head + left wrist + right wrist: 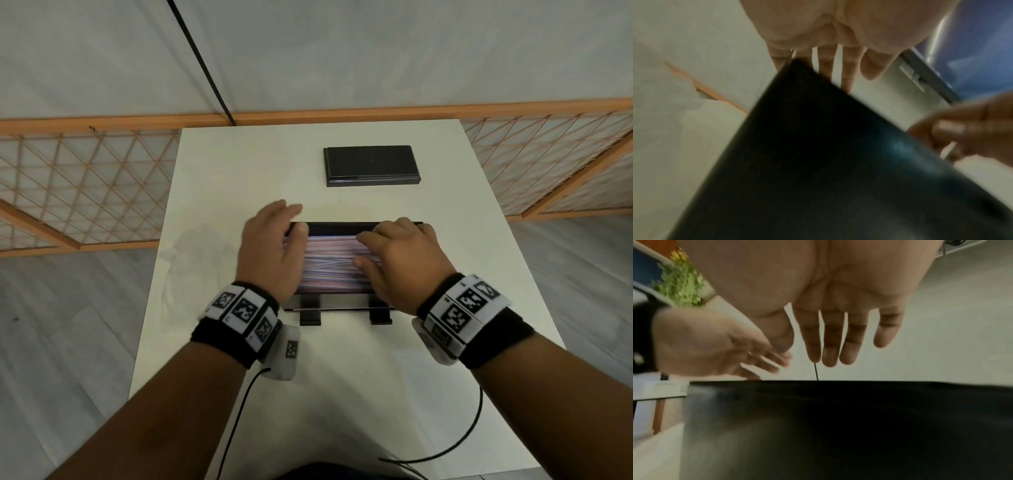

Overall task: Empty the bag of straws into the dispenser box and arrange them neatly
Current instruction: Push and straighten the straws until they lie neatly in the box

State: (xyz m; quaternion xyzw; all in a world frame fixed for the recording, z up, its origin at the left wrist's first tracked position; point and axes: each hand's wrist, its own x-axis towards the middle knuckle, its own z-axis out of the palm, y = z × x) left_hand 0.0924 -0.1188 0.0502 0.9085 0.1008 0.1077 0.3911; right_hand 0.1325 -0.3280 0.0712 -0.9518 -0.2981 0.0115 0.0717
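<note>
**Both hands flat over the straws in the box**

Your left hand [270,250] sits over the left end of the dispenser box [346,226], fingers straight and loosely spread, reaching past the box's far-left corner; no grip on anything. Your right hand [399,260] lies over the right end, fingers extended, tips resting on the straws [330,262]; nothing pinched either. L and R wrist views confirm straight fingers [847,71] [831,344] above the black box wall [818,162] [838,418]; both blurred.

Straws, red/blue/white striped, fill the box lengthwise, mostly parallel, a few crossing near the middle. Box stands at mid-table [342,394], open top, two black feet toward the near edge. Black lid [371,165] lies flat nr the far edge, well apart from the box. Bag: can't tell where it is.
</note>
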